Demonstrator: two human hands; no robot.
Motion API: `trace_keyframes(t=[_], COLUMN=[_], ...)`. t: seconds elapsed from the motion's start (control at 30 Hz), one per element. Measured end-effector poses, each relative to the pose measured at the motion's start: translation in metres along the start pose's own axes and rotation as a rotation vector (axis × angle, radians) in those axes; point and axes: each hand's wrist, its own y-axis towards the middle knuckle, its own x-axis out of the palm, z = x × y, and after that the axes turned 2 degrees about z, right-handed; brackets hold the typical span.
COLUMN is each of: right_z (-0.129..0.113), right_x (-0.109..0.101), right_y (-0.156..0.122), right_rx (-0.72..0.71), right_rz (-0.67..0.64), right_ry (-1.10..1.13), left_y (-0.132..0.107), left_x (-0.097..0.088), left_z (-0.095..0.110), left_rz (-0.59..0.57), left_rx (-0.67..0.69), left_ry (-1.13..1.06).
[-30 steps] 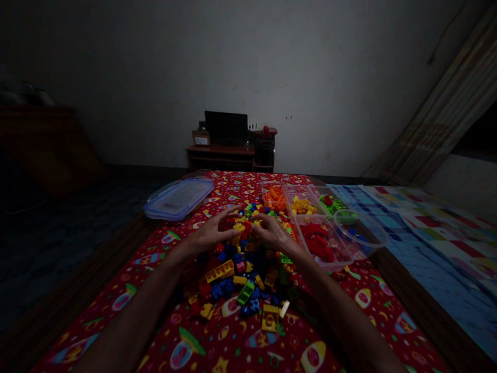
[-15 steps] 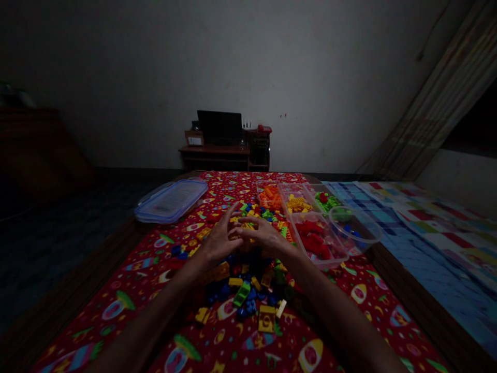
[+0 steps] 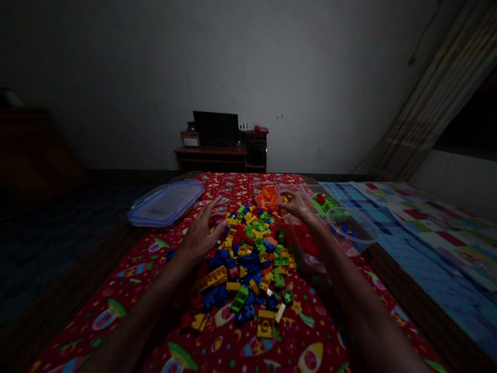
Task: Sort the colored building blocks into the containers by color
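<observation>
Carton (image 3: 189, 134) label (image 3: 191, 142) is appearing illegible. Left hand (image 3: 202, 234), fingers spread, is flanking bricks (image 3: 250, 261); right hand (image 3: 297, 205), fingers curled, grip indeterminable, is overhanging tray (image 3: 311, 265) near table's (image 3: 407, 294) right edge.

two slender bare forearms (image 3: 151, 298) with bare, slim-fingered hands (image 3: 199, 235)

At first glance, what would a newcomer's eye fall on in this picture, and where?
First, the heap of bright bricks, mid-picture on the red patterned cloth. Next, the clear containers to its right, with the right hand at them. The left hand is open at the heap's left side.
</observation>
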Motion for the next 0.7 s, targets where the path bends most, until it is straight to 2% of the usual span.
trace_keyframes(t=[0.13, 0.23, 0.37, 0.43, 0.5, 0.57, 0.7], right_z=[0.038, 0.049, 0.042, 0.033, 0.023, 0.015, 0.009], right_x=[-0.016, -0.022, -0.028, -0.030, -0.031, -0.030, -0.019], right_y=[0.034, 0.044, 0.044, 0.040, 0.035, 0.027, 0.007], right_rx=[0.067, 0.028, -0.030, -0.072, -0.124, -0.184, -0.266], right_rz=[-0.051, -0.066, 0.015, 0.066, 0.061, -0.022, -0.323], right_ry=[-0.363, -0.495, -0.572, -0.554, -0.507, -0.455, -0.402], left_y=[0.001, 0.001, 0.002, 0.002, 0.002, 0.002, 0.000], left_x=[-0.001, -0.001, -0.004, -0.005, -0.004, -0.003, -0.001], left_z=[-0.003, -0.007, -0.009, -0.008, -0.006, -0.006, -0.008], left_rz=[-0.002, -0.003, 0.023, 0.020, 0.005, -0.003, -0.012], left_rx=[-0.002, 0.000, -0.002, -0.003, -0.002, 0.003, 0.035], left_ry=[0.013, 0.036, 0.084, 0.085, 0.064, 0.054, 0.061])
